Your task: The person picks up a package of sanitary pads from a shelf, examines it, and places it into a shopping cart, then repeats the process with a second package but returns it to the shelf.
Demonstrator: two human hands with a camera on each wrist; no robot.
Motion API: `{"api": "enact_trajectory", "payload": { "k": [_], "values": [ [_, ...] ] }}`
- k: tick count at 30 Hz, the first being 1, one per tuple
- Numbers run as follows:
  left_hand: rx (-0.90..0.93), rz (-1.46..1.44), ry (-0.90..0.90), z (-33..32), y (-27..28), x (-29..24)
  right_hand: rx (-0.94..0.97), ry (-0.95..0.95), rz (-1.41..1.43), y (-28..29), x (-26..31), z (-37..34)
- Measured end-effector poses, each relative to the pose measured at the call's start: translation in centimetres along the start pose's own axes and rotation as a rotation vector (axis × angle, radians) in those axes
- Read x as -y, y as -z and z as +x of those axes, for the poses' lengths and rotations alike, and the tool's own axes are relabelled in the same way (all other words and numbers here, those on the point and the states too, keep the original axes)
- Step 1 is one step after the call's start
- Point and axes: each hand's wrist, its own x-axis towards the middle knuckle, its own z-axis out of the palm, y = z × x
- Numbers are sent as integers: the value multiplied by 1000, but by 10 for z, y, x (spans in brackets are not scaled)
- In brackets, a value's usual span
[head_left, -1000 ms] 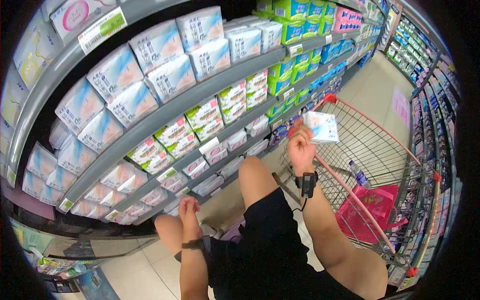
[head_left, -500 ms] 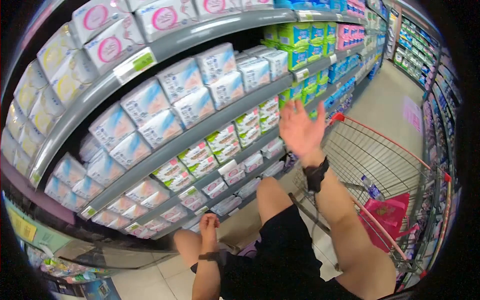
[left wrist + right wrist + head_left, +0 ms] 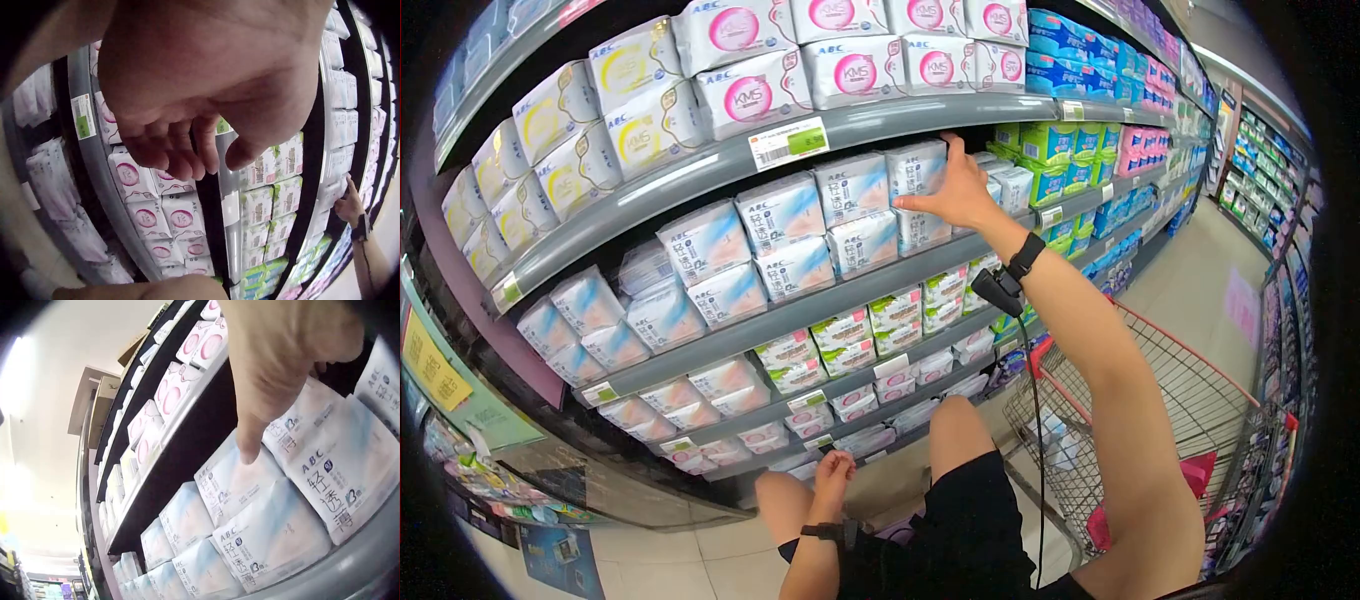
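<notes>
My right hand (image 3: 960, 190) reaches onto a shelf with thumb and index finger spread wide around a white and blue pack of sanitary pads (image 3: 918, 172) in the upper layer. In the right wrist view the thumb (image 3: 249, 447) lies at the seam between this pack and its neighbour (image 3: 237, 481); the other fingers are largely hidden behind the hand. My left hand (image 3: 832, 476) hangs above the knee, its fingers loosely curled around nothing. The left wrist view shows that hand (image 3: 212, 81) before the lower shelves.
A wire shopping cart (image 3: 1170, 365) stands at my right, with a white pack (image 3: 1055, 440) and a pink-red bag (image 3: 1195, 475) inside. Shelf edges (image 3: 730, 335) run close above and below the reached row. More packs (image 3: 855, 72) fill the shelf overhead. An aisle stretches behind the cart.
My right hand has released a pack over the cart, then swung up and left to the shelf. A white pack now shows in the cart. The left hand stays loosely curled; the view has turned.
</notes>
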Motion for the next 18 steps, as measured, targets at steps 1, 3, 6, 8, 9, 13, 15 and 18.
{"api": "enact_trajectory", "payload": {
  "k": [1, 3, 6, 8, 9, 13, 15, 18],
  "values": [
    [-5, 20, 7, -2, 0, -1, -29, -19, -26, -5, 1, 1],
    [-10, 39, 24, -3, 2, -2, -44, -47, -11, -11, 3, 2],
    [-12, 40, 40, -2, 5, 1, -67, -73, 1, -13, 6, 2],
    [-15, 53, 48, -2, 6, 1, -111, -84, 14, -15, 6, 1],
    [1, 51, 34, -1, 7, 2, -207, -62, 42, -14, 5, 0],
    [10, 44, 10, 0, 9, 6, -448, -84, 302, -6, -5, -11],
    [2, 39, 7, 2, 5, 6, -573, -58, 514, -6, -9, -25],
    [14, 44, -13, 7, 9, 17, -612, 30, 762, -10, -13, -77]
  ]
}}
